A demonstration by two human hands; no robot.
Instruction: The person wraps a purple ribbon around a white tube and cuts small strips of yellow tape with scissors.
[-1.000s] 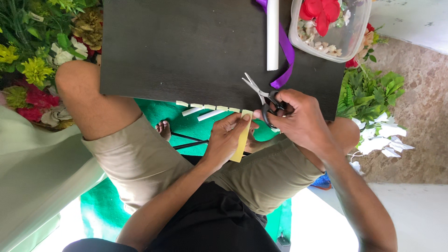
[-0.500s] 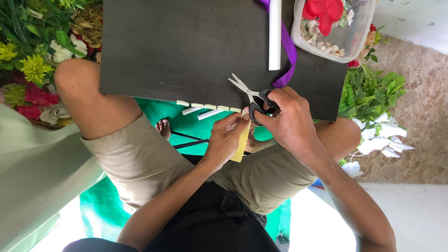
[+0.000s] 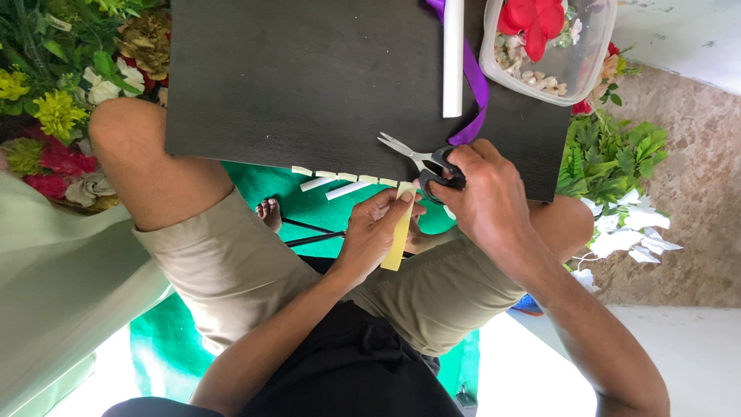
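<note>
My left hand [image 3: 370, 232] pinches a pale yellow paper strip [image 3: 395, 239] just below the near edge of a black board [image 3: 309, 77] that rests on my knees. My right hand [image 3: 486, 201] grips black-handled scissors [image 3: 421, 158]. Their blades are slightly apart and point left over the board, just above the top end of the strip. Several small yellow cut pieces [image 3: 340, 176] lie in a row along the board's near edge, with two white sticks [image 3: 340, 187] just under them.
A white tube [image 3: 453, 58] and a purple ribbon [image 3: 473, 85] lie on the board's far right. A clear plastic tub [image 3: 598, 54] holding a red flower stands beside them. Artificial flowers [image 3: 54, 108] lie left, green foliage [image 3: 610, 154] right, green cloth [image 3: 255, 181] beneath.
My right hand has carried the scissors slightly left and up over the board's edge, and the blades have spread a little. My left hand keeps the strip in nearly the same place.
</note>
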